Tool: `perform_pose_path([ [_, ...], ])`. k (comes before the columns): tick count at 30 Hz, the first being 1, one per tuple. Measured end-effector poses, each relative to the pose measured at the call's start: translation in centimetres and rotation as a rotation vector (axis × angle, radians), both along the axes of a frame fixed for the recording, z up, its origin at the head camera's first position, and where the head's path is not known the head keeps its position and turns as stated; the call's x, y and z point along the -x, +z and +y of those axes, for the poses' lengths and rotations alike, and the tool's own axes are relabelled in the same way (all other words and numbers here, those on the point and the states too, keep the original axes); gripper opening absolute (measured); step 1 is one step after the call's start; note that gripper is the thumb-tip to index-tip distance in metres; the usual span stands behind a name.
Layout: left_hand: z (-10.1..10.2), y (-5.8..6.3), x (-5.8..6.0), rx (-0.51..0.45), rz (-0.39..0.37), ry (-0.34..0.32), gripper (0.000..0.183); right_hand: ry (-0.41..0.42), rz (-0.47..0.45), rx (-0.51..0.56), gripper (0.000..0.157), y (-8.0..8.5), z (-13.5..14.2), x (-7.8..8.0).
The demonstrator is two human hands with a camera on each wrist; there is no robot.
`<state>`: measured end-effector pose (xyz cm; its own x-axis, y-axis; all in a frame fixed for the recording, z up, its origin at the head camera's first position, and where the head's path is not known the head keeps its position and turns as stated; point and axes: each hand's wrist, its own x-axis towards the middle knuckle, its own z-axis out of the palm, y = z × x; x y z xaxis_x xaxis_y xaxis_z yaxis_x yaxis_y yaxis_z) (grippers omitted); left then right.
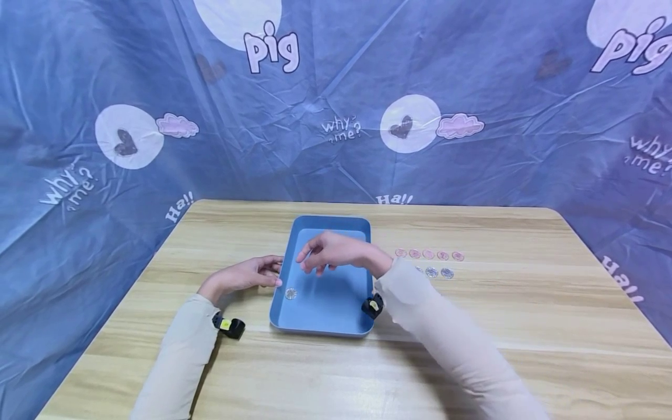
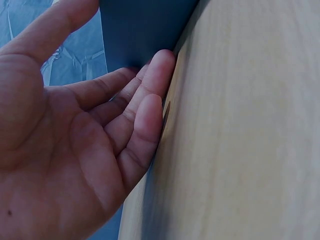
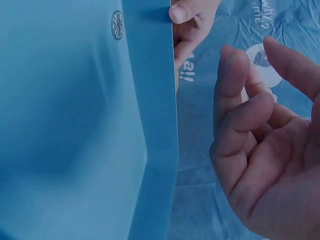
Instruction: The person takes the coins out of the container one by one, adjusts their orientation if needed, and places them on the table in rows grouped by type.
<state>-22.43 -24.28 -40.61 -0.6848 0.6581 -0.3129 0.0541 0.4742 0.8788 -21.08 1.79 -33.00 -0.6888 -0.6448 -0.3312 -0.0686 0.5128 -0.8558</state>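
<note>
A blue rectangular tray (image 1: 320, 326) lies on the table, with one silvery patterned disc (image 1: 291, 294) near its left wall. My left hand (image 1: 252, 273) holds the tray's left side: the thumb rests on the rim and the fingers (image 2: 160, 70) lie along the outer wall, close to the tabletop. Over the tray hovers my right hand (image 1: 336, 249), palm inward and fingers (image 3: 232, 75) loosely bent, with no object showing between them. In the right wrist view the same disc (image 3: 117, 25) lies flat on the tray floor.
Right of the tray, a row of pinkish discs (image 1: 428, 255) lies on the wooden table (image 1: 504, 303). Nearer me is a shorter row of silvery discs (image 1: 431, 272), partly covered by my right forearm. A blue printed cloth (image 1: 336, 70) hangs behind the table.
</note>
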Motion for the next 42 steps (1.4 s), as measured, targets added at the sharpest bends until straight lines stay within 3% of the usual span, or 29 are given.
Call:
perform_pose_path([
  [8,0.0,-0.1,0.0,0.004,-0.001,-0.006,0.076,0.058,-0.059,0.027,0.032,-2.5,-1.2,0.4],
  [17,-0.1,-0.2,0.1,0.002,0.010,-0.015,0.074,0.084,-0.081,-0.020,0.028,-5.4,-2.5,0.6],
  [42,0.1,-0.2,0.2,0.032,0.000,0.000,0.076,0.101,0.056,-0.106,0.022,-6.6,-4.0,0.2],
])
